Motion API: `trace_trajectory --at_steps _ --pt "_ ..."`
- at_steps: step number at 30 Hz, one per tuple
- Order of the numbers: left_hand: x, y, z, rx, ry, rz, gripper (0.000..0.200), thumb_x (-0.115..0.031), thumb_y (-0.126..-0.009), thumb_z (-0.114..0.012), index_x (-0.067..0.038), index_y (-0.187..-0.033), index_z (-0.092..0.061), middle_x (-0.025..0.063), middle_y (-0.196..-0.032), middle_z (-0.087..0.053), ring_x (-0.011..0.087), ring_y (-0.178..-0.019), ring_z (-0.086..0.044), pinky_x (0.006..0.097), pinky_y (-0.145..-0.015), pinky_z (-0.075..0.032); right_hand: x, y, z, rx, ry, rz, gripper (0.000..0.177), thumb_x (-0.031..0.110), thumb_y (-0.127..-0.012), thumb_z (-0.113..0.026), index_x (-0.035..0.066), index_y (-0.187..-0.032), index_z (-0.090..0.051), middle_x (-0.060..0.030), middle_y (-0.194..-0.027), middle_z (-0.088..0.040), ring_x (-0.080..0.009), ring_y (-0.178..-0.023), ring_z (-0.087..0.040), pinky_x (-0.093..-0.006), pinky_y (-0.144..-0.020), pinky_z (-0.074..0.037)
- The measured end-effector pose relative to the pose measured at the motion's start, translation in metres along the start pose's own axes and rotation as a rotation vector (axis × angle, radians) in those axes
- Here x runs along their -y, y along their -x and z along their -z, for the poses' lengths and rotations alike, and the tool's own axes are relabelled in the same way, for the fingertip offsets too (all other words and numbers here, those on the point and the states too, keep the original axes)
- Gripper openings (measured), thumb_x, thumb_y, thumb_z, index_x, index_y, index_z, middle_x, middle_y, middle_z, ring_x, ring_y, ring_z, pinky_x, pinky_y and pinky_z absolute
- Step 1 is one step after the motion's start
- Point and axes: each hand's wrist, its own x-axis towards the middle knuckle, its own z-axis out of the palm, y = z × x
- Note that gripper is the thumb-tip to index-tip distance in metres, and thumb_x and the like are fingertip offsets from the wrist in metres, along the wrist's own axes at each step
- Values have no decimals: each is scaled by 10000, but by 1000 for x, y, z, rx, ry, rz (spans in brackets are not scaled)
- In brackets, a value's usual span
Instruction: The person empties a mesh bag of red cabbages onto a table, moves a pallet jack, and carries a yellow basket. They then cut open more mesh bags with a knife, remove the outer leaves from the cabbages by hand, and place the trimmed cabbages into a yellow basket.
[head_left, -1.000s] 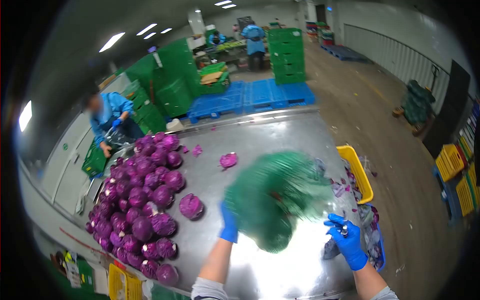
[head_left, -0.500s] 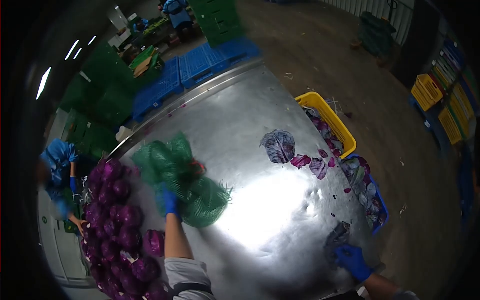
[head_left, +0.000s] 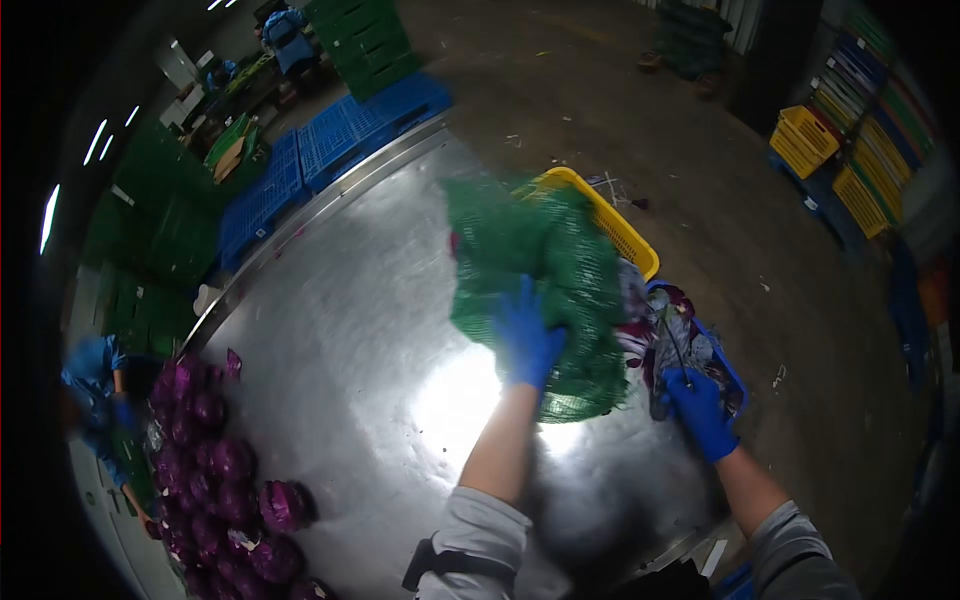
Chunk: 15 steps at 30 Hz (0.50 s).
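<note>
My left hand (head_left: 530, 338), in a blue glove and blurred by motion, is on a green mesh bag (head_left: 585, 290); its fingertips are partly lost against the mesh, and the bag moves with it. The bag covers the right part of the metal table (head_left: 350, 300) and overlaps the yellow crate. My right hand (head_left: 702, 410), also blue-gloved, is closed around a thin dark stick-like thing (head_left: 674, 342) at the table's right edge. Purple cabbage leaves (head_left: 635, 340) lie close by, partly under the bag. Several purple cabbages (head_left: 215, 470) are heaped at the left.
A yellow crate (head_left: 630, 235) and a blue crate (head_left: 728, 365) with cabbage leaves stand along the right edge. Blue pallets (head_left: 345, 130) and green crates (head_left: 360, 45) are beyond the table. A co-worker (head_left: 95, 390) in blue reaches toward the cabbages from the left.
My left hand has carried the green mesh bag from beside the cabbages across to the table's right side. My right hand has moved up from the near corner to beside the blue crate.
</note>
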Motion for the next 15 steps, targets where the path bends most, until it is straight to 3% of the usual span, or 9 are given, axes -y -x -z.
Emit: trace_trajectory --at_steps 3,5,7,9,11,12,13,15 --pt "-65 21 -17 76 81 -76 773 -277 -645 -685 -147 -1330 -350 37 -1439 -222 390 -1313 -156 592 -1024 -152 9 2 26 -74 -98 49 193 98 -837 -554 -1 -997 -595 -25 -799 -596 -96 -663 -557 -231 -569 -460" --pt "-93 35 -25 103 191 -214 737 -218 -658 -662 -123 -1323 -357 101 -1398 -297 402 -1289 -219 525 -1036 -203 2 7 43 -163 -227 120 217 73 -821 -559 -16 -1018 -581 -38 -846 -595 -109 -706 -565 -236 -602 -471" --pt "-101 46 -32 84 679 -195 652 -142 -712 -619 -86 -1310 -367 169 -1342 -360 379 -1251 -311 426 -1032 -262 -14 12 63 -158 -233 134 238 70 -812 -574 -18 -1033 -573 -53 -884 -595 -123 -737 -575 -246 -620 -479" --pt "-108 60 -14 57 959 -124 552 -106 -778 -570 -33 -1288 -375 196 -1290 -413 325 -1203 -392 369 -1006 -305 -35 22 71 -271 -259 57 229 80 -809 -585 -12 -1019 -578 -56 -900 -601 -132 -740 -588 -249 -588 -488" --pt "-78 79 -5 194 879 180 487 -125 -831 -538 5 -1273 -381 166 -1258 -451 265 -1163 -432 350 -973 -337 -48 36 73 -262 -409 57 222 86 -812 -584 -10 -1013 -578 -66 -880 -607 -137 -717 -594 -251 -567 -492" --pt "-76 90 24 181 1044 271 474 -150 -834 -545 12 -1255 -398 158 -1237 -468 260 -1148 -442 348 -958 -351 -51 44 74 -279 -535 33 216 93 -816 -582 -9 -1006 -578 -75 -860 -613 -141 -694 -600 -252 -546 -495" --pt "-74 104 55 173 1213 364 465 -175 -838 -551 18 -1238 -416 149 -1216 -485 255 -1133 -453 345 -944 -365 -54 54 75 -269 -548 48 216 93 -816 -582 -9 -1006 -578 -75 -860 -613 -141 -694 -600 -252 -546 -495" --pt "-24 144 79 175 1264 404 464 -189 -834 -559 18 -1227 -425 145 -1210 -489 249 -1127 -457 339 -936 -372 -54 70 77 -93 -591 36 210 105 -823 -575 -9 -999 -577 -90 -786 -617 -139 -611 -593 -244 -471 -476"
